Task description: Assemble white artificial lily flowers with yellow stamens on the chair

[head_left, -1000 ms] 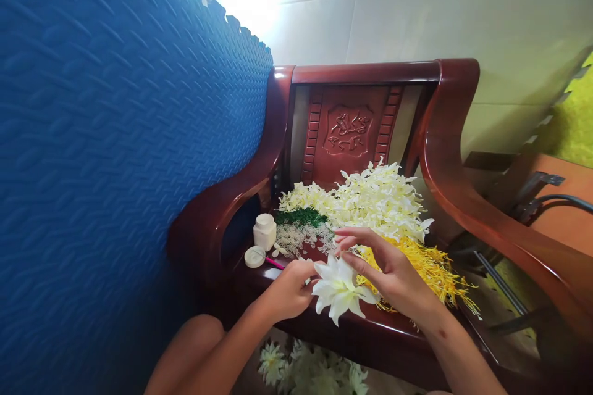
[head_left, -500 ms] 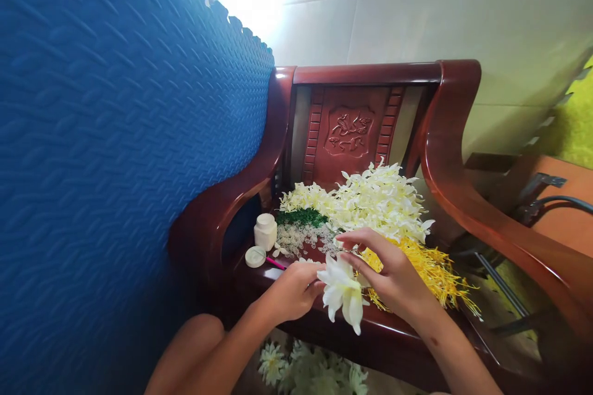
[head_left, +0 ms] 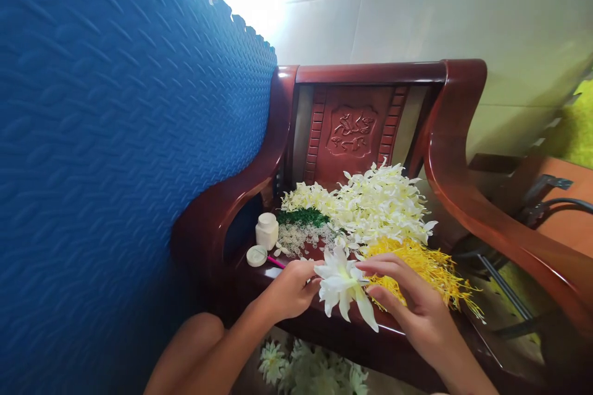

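in the frame's lower middle, my left hand [head_left: 294, 290] pinches the white flower [head_left: 341, 281], which lies just right of it, longest petal [head_left: 367, 310] pointing down-right. my right hand [head_left: 414, 299], thumb and fingers parted, sits at the bloom's right edge; whether it touches i can't tell.

A blue interlocking foam mat [head_left: 130, 136] stands along the left. A glossy red-brown wooden armchair [head_left: 463, 105] fills the middle, its back panel [head_left: 352, 163] carved in relief. Pale tiles [head_left: 430, 18] line the far wall; at right, a dark metal bracket [head_left: 547, 181] shows against an orange panel [head_left: 563, 231].
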Demonstrator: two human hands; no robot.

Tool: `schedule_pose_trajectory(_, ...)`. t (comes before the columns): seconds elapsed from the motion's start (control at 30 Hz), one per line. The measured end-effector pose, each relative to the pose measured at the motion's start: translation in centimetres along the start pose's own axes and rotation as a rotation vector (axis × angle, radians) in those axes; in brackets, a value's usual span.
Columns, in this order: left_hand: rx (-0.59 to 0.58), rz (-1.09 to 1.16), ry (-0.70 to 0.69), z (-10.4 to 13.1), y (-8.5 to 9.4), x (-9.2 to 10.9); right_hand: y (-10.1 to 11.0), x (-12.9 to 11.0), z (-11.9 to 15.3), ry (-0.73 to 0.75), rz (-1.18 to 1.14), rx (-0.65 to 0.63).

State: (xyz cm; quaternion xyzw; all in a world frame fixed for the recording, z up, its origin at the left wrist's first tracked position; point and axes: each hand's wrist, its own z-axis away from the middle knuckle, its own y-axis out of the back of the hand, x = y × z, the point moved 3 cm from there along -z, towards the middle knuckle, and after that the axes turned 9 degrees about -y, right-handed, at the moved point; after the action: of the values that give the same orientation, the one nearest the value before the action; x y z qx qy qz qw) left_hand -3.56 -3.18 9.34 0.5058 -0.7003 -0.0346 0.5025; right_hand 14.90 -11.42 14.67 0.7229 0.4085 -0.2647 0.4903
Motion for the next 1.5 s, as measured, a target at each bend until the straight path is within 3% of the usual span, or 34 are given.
schedule_pose_trajectory(0.13,-0.001,0.016,0.014,-0.1,0.0,0.3,-1.3,-0.4,0.0,-0.004,-0.005,-0.038)
schedule_pose_trajectory(0.27,0.011,0.001,0.026,-0.1,0.0,0.2,-1.7,-0.9,0.0,0.024,-0.037,0.026)
schedule_pose_trajectory(0.43,0.025,0.001,0.039,0.0,-0.1,0.2,-1.7,-1.0,-0.1,0.081,-0.006,0.101)
schedule_pose_trajectory(0.73,0.035,0.061,0.023,-0.1,0.2,0.6,-1.3,-0.3,-0.1,0.065,0.009,0.056)
schedule_pose_trajectory(1.0,0.036,0.074,0.023,-0.1,0.2,0.8,-1.3,-0.3,0.1,0.156,0.035,0.031)
schedule_pose_trajectory(1.5,0.025,-0.041,0.046,0.2,-0.1,0.0,-1.7,-0.4,-0.1,0.205,0.022,0.113)
